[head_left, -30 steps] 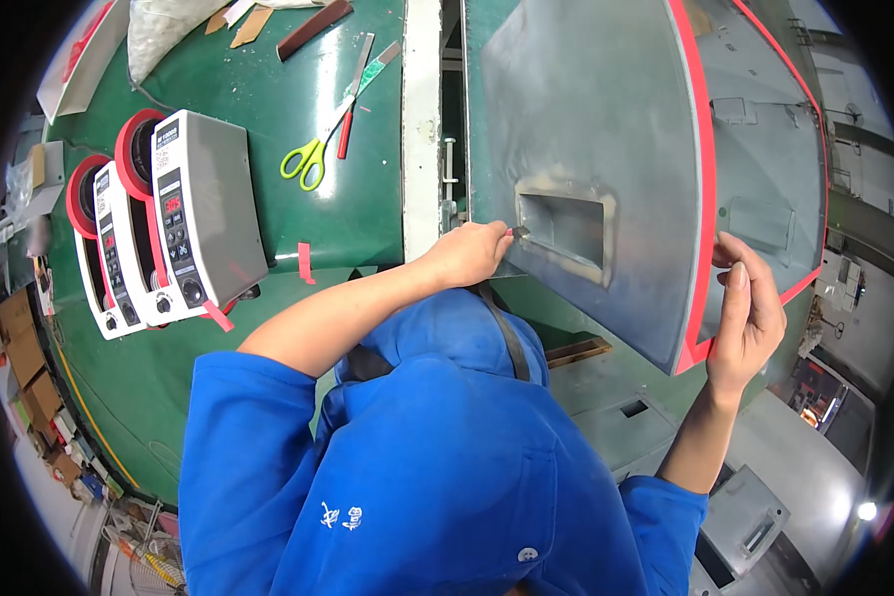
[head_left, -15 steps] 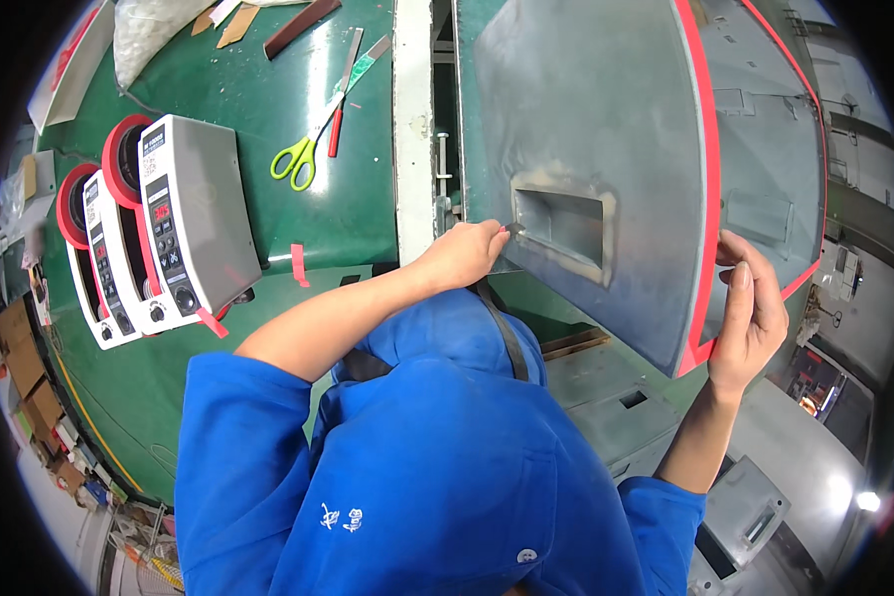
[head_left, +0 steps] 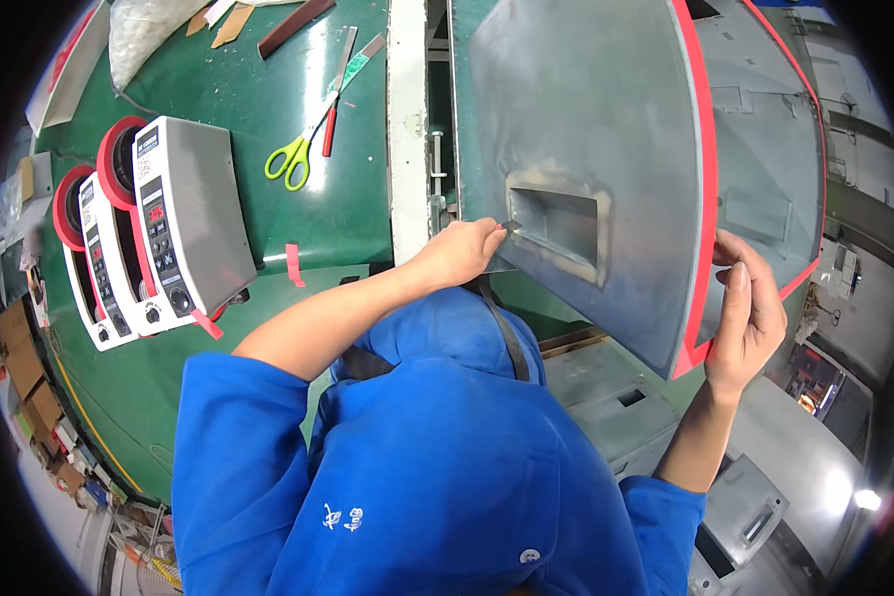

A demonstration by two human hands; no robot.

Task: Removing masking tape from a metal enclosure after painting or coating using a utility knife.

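Observation:
My left hand [head_left: 457,252] is closed in a pinch on a small dark pointed blade [head_left: 512,226], its handle mostly hidden by the fingers. The tip points at the left corner of a rectangular recess [head_left: 566,233] in a large grey metal housing [head_left: 576,109]; whether it touches cannot be made out. Red tape [head_left: 707,139] runs along the housing's right edge. At that edge, near the lower corner, is my right hand [head_left: 750,323], fingers bent and apart from the thumb, fingertips close to the tape. Nothing shows in its grasp.
White tape dispensers [head_left: 194,214] with red rolls stand on the green table [head_left: 338,214] at left. Green-handled scissors [head_left: 290,162], a red-handled tool [head_left: 329,131] and a red tape strip [head_left: 294,265] lie there. Grey metal parts [head_left: 621,397] are below the housing.
The view has shifted slightly, so the table and housing sit a little further left. Both hands keep nearly the same places and grips.

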